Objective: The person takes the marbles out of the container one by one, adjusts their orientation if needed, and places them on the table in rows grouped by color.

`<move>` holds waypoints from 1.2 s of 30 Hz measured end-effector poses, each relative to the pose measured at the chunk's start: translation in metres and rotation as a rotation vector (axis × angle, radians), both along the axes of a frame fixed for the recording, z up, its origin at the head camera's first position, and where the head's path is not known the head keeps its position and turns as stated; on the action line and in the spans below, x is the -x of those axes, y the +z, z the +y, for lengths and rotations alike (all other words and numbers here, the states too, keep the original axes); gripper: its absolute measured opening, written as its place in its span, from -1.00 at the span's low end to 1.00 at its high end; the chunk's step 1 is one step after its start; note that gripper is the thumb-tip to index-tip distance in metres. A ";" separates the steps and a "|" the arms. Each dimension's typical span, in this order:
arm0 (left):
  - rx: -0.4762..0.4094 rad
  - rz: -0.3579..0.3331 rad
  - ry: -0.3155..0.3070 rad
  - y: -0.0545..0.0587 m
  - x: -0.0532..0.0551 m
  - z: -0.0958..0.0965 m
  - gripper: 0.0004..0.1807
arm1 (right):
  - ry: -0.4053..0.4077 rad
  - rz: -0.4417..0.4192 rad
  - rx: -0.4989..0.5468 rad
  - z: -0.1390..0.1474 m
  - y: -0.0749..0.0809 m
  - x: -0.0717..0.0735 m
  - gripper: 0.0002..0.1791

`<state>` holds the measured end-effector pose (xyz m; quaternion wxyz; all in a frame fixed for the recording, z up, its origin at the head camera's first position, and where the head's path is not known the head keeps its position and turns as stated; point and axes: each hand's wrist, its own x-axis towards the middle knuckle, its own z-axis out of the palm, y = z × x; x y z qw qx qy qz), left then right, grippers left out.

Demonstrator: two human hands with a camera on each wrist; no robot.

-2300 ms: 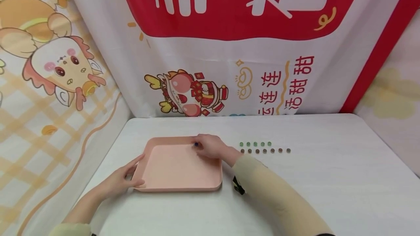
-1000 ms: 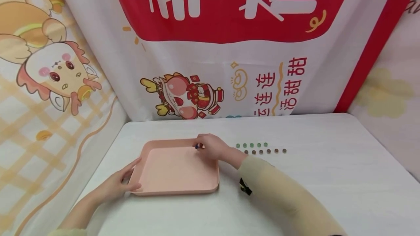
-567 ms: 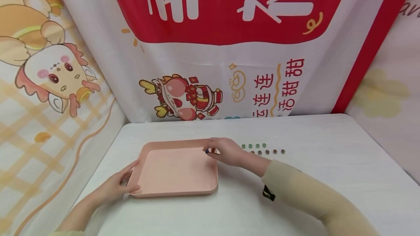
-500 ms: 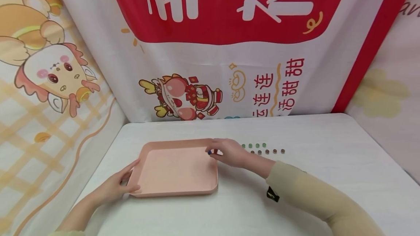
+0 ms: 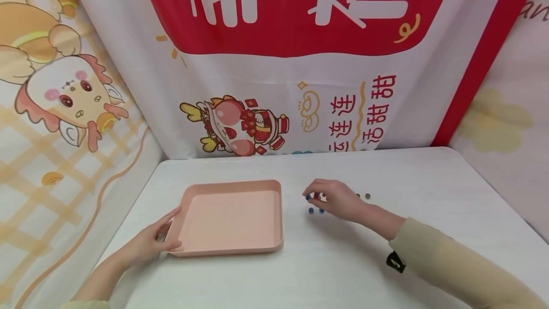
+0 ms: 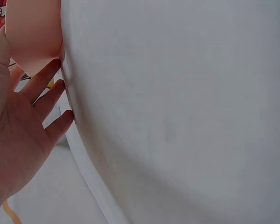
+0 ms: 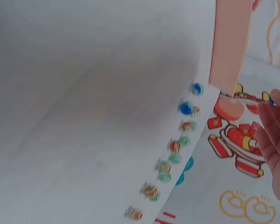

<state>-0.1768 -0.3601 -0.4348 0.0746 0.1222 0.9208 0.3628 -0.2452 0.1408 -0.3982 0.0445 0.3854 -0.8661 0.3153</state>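
Observation:
In the head view my left hand (image 5: 146, 242) rests against the left side of a peach tray (image 5: 233, 221), thumb at its near corner. Its fingers (image 6: 49, 100) look straight and spread in the left wrist view, touching the tray's outer wall. Right of the tray, my right hand (image 5: 339, 199) pinches a small blue marble (image 5: 308, 197) just above the table. A reddish spot shows between its fingers; I cannot tell what it is. Below that hand lie two blue marbles (image 5: 311, 210). The right wrist view shows a blue marble (image 7: 186, 108) on the table.
Several green marbles (image 7: 164, 177) and brownish-red marbles (image 7: 175, 146) lie in rows, mostly hidden behind the right hand in the head view. Printed cloths (image 5: 257, 75) hang along the far and left sides of the white table (image 5: 300, 261).
My right hand has moved from over the tray's far right corner rightward, past its rim, to the marbles, still pinching the blue marble. The left hand stays at the tray.

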 end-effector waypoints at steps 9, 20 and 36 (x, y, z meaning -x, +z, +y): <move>-0.001 -0.006 0.000 0.003 0.000 0.000 0.02 | -0.095 0.029 -0.027 0.039 0.000 -0.006 -0.76; -0.016 -0.013 0.002 0.001 0.000 0.001 0.02 | -0.169 -0.041 -0.056 0.057 -0.030 -0.003 -0.75; -0.019 0.003 0.002 -0.001 -0.002 0.000 0.02 | -0.201 -0.097 -0.149 0.053 -0.055 0.002 -0.79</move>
